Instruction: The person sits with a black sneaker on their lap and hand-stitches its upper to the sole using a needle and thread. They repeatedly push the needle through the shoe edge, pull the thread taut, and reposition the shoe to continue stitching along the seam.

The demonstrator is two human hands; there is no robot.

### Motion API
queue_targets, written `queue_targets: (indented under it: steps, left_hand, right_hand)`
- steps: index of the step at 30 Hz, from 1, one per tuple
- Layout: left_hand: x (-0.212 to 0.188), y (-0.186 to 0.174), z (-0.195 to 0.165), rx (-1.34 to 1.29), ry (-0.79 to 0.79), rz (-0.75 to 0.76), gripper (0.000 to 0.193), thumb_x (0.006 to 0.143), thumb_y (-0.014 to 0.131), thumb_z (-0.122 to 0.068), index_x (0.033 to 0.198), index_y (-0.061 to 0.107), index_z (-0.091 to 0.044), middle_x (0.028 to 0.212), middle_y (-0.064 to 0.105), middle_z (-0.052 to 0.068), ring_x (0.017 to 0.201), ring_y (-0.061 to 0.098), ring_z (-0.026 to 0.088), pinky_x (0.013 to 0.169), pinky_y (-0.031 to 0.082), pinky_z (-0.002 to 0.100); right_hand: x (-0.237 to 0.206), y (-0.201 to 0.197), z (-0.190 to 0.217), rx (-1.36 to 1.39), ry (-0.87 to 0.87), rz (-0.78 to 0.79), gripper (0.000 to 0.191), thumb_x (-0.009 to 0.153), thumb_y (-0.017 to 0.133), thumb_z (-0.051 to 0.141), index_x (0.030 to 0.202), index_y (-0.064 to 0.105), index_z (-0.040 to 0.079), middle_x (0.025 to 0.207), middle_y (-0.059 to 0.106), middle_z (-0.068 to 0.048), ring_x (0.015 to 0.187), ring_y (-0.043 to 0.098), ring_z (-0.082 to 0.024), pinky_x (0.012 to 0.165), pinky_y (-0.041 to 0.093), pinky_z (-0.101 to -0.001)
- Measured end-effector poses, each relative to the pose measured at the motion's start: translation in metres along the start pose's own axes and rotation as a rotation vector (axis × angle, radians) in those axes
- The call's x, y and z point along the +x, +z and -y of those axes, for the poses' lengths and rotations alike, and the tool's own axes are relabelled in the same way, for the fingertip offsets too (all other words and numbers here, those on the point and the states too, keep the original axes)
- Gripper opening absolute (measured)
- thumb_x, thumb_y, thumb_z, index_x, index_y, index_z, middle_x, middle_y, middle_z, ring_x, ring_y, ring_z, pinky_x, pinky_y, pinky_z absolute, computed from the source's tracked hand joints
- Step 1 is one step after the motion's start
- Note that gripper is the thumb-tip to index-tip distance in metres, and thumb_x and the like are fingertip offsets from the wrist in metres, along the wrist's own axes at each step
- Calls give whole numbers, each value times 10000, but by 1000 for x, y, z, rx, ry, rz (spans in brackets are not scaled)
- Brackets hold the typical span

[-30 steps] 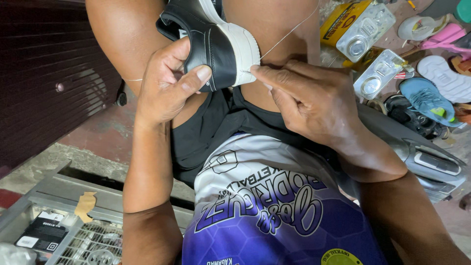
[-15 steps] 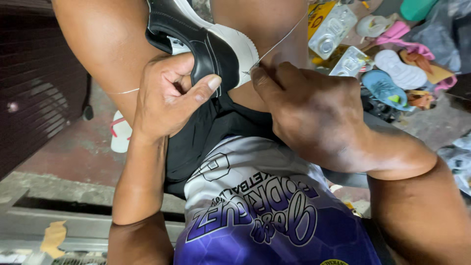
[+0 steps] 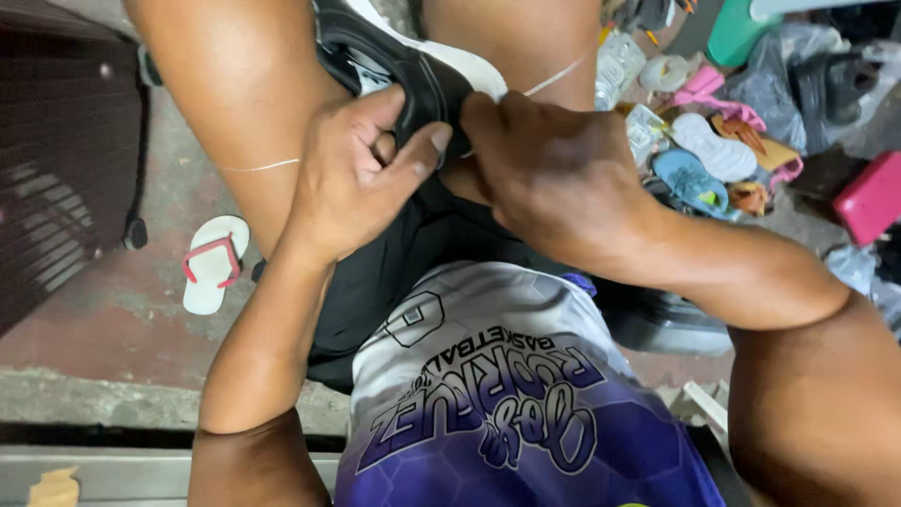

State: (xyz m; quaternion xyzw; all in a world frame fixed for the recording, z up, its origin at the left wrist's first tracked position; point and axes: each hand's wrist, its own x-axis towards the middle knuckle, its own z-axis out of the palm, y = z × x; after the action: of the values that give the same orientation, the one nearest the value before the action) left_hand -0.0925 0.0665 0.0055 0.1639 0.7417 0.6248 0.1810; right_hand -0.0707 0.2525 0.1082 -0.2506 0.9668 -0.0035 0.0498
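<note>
Both our hands have closed in on the shoe since a moment ago, the right sliding up against its edge.

Our left hand [image 3: 361, 178] pinches the black-and-white shoe [image 3: 413, 70] from its left, thumb pressed on the black upper; the shoe, clamped between our knees, runs lengthwise up-left, away from us. Our right hand [image 3: 554, 174] grips its right edge, fingers curled shut, with pale thread [image 3: 558, 75] trailing up-right of the shoe.
</note>
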Motion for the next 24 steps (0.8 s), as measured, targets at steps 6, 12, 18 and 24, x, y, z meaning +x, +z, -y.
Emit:
queue_targets:
  steps: [6, 12, 18, 24]
  left_hand:
    - [-70, -23, -8, 153, 23, -442, 207, 1100, 626, -182, 1036, 653, 12, 969, 634, 102, 819, 608, 175, 715, 469, 282]
    - [-99, -48, 5, 624, 96, -582, 198, 1092, 708, -116, 1177, 607, 33, 1209, 636, 186, 1119, 612, 301, 961, 485, 372]
    - [-87, -12, -2, 856, 226, -282, 284, 931, 872, -151, 1069, 654, -33, 940, 627, 111, 822, 598, 274, 720, 486, 374]
    - [-94, -26, 1, -234, -21, -386, 173, 1050, 721, -161, 958, 643, -37, 817, 598, 67, 629, 502, 108, 580, 385, 272]
  right_hand:
    - [-29, 14, -36, 277, 3, 2, 246, 1008, 766, 235, 956, 621, 43, 715, 609, -119, 588, 609, -324, 519, 445, -419]
    - [-37, 18, -45, 446, 65, 4, 120, 1056, 736, 136, 979, 662, 79, 734, 639, -92, 604, 629, -290, 566, 471, -390]
    - [-36, 14, -46, 520, 112, 23, 113, 1052, 732, 109, 980, 662, 56, 720, 638, -87, 611, 634, -280, 591, 482, -378]
    - [-30, 11, -47, 614, 175, 73, 79, 1031, 724, 102, 1036, 676, 39, 752, 655, -96, 630, 662, -264, 597, 488, -358]
